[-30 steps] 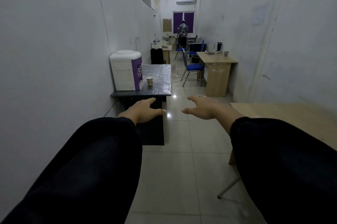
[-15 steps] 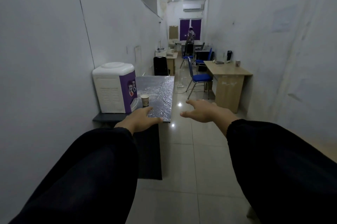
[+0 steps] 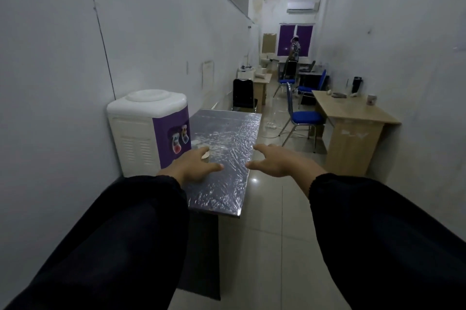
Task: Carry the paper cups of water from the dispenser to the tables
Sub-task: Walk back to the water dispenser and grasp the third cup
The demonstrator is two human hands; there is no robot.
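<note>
Paper cup (image 3: 205,154) by the dispenser (image 3: 148,130) — print seemingly unreadable — both hands' fingers (image 3: 259,149) spread, holding nothing.

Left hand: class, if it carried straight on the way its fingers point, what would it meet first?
Most likely the paper cup on the dark table, just beyond the left hand, with the dispenser behind. The hand partly hides the cup, so depth is uncertain.

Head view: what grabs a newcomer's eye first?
Two open hands in black sleeves reach forward mid-frame: the left hand over a paper cup beside the white-and-purple dispenser, the right hand past the edge of the plastic-wrapped table. A blue chair stands ahead on the right.
</note>
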